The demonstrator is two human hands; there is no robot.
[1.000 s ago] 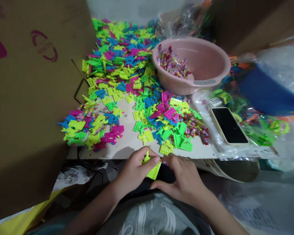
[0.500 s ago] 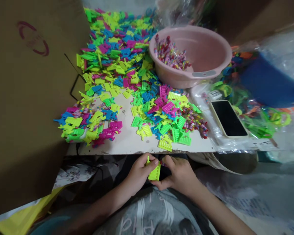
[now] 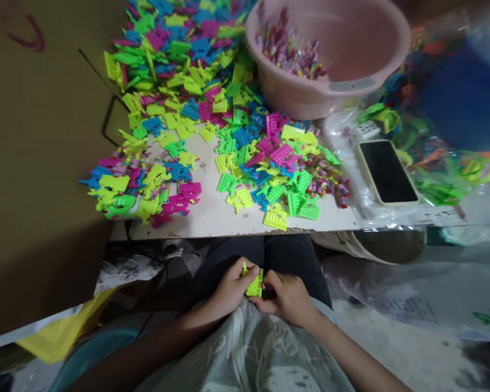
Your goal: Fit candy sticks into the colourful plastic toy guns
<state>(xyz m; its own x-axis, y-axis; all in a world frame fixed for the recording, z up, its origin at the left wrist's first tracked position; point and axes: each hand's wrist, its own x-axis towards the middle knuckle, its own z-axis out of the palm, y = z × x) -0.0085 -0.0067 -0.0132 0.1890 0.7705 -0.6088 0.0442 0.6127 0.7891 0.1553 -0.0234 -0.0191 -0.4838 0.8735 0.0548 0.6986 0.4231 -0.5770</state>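
Observation:
My left hand (image 3: 236,282), low over my lap, pinches a yellow-green plastic piece (image 3: 253,285) between thumb and fingers. On its right side my right hand (image 3: 285,294) has its fingers curled at the edge of that piece, with a small reddish item (image 3: 263,285) partly showing at the fingertips; most of it is hidden. On the white table (image 3: 212,222) in front lie a loose heap of bright plastic pieces (image 3: 275,163) and, at the left, a smaller pile of pieces (image 3: 142,188) mixed with candy-like tubes.
A pink basin (image 3: 306,100) holds many small wrapped tubes. A phone (image 3: 389,172) lies on plastic bags at the right, near a blue container (image 3: 461,103). A tall cardboard box (image 3: 44,163) stands at the left. Below the table edge is a pale bucket (image 3: 351,247).
The view has tilted down, so the table sits higher in the picture and more of my lap shows. My right fingers have drawn closer around the edge of the yellow-green piece.

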